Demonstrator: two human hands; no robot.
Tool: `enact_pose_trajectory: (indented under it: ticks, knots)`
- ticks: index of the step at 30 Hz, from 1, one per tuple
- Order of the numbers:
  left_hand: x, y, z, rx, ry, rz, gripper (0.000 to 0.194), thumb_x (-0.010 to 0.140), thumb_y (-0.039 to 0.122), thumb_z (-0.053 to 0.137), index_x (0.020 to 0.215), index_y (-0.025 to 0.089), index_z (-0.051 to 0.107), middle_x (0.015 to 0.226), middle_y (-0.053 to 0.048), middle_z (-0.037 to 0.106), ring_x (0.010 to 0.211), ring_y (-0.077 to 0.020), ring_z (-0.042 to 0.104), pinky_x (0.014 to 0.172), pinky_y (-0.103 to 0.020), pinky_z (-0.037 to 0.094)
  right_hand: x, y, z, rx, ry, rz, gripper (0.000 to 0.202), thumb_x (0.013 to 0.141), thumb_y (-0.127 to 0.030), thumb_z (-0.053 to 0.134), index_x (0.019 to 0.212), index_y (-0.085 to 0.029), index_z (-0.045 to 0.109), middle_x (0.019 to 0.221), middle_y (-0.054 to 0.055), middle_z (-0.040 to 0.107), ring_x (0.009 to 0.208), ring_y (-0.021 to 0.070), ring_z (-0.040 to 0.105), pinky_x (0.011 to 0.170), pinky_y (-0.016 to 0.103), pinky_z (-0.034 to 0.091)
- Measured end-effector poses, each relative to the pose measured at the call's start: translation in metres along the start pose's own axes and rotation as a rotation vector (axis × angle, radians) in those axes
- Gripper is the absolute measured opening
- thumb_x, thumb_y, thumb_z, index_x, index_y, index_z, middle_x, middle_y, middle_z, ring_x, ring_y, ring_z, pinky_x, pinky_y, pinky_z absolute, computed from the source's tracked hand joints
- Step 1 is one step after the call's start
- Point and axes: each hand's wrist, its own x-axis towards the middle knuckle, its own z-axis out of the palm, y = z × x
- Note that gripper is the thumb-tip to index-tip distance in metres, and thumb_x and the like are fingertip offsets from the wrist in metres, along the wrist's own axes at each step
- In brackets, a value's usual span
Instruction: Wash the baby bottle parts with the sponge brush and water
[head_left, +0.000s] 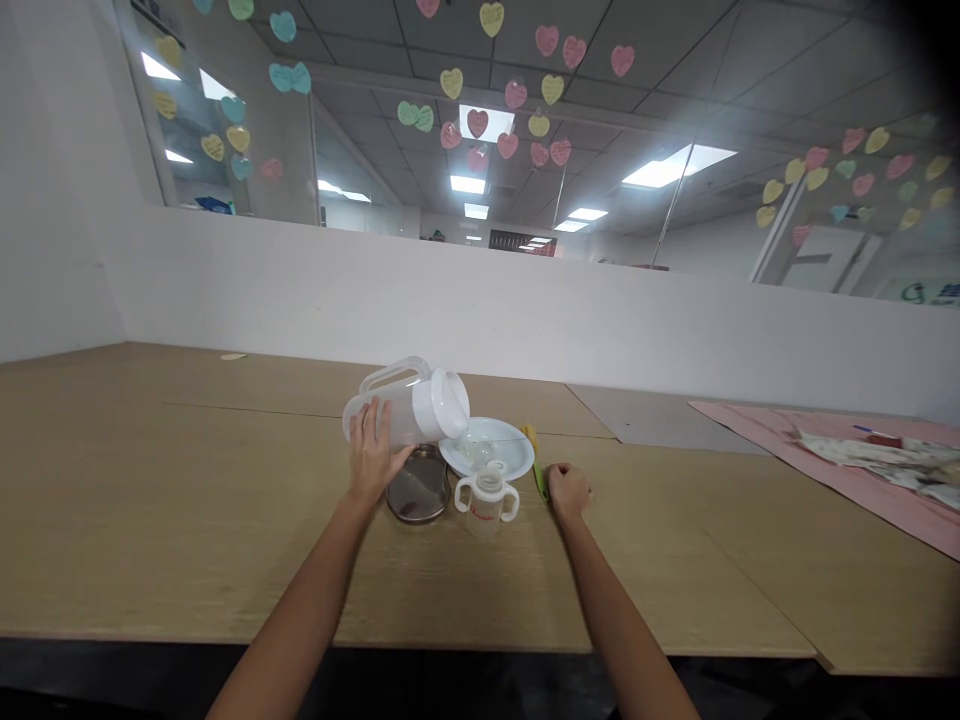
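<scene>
My left hand is wrapped round a translucent pitcher with a white lid, tilted on its side above the table, its lid end over the left rim of a white bowl. Clear items or liquid show in the bowl, too indistinct to tell. In front of it stands an open baby bottle with two white handles. A dark metal tray lies left of the bottle. My right hand rests closed on the table beside a green-handled brush; whether its fingers hold anything is hidden.
A pink cloth with a crumpled whitish cloth on it lies at the far right. A grey sheet is at the back. Behind the wooden table rises a white wall with a window.
</scene>
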Motion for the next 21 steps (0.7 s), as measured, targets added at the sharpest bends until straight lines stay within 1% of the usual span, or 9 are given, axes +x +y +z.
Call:
enact_pose_trajectory:
  ticks: [6, 14, 21]
  knots:
    - [-0.0009, -0.0011, 0.0012, 0.014, -0.006, 0.022, 0.081, 0.071, 0.053, 0.052, 0.133, 0.007, 0.025, 0.136, -0.021, 0.029, 0.126, -0.0352, 0.024, 0.102, -0.051, 0.018, 0.0005, 0.0004, 0.0014, -0.017, 0.001, -0.004, 0.034, 0.073, -0.028, 0.039, 0.086, -0.018, 0.068, 0.085, 0.011, 0.067, 0.084, 0.0246, 0.058, 0.075, 0.034, 0.035]
    - [-0.001, -0.0028, 0.0034, -0.007, 0.042, 0.036, 0.084, 0.07, 0.055, 0.052, 0.133, 0.007, 0.026, 0.135, -0.022, 0.032, 0.124, -0.0362, 0.027, 0.101, -0.052, 0.02, 0.0015, -0.0001, 0.0018, -0.037, -0.012, 0.018, 0.032, 0.074, -0.028, 0.04, 0.085, -0.019, 0.068, 0.084, 0.009, 0.067, 0.084, 0.0233, 0.058, 0.075, 0.033, 0.036]
    - [-0.0003, -0.0024, 0.0025, -0.026, 0.045, 0.037, 0.082, 0.07, 0.055, 0.052, 0.133, 0.008, 0.027, 0.135, -0.022, 0.031, 0.125, -0.0363, 0.026, 0.1, -0.053, 0.021, 0.0014, 0.0, 0.0018, -0.033, -0.016, 0.017, 0.031, 0.074, -0.028, 0.041, 0.085, -0.019, 0.068, 0.086, 0.009, 0.067, 0.085, 0.0233, 0.058, 0.077, 0.033, 0.035]
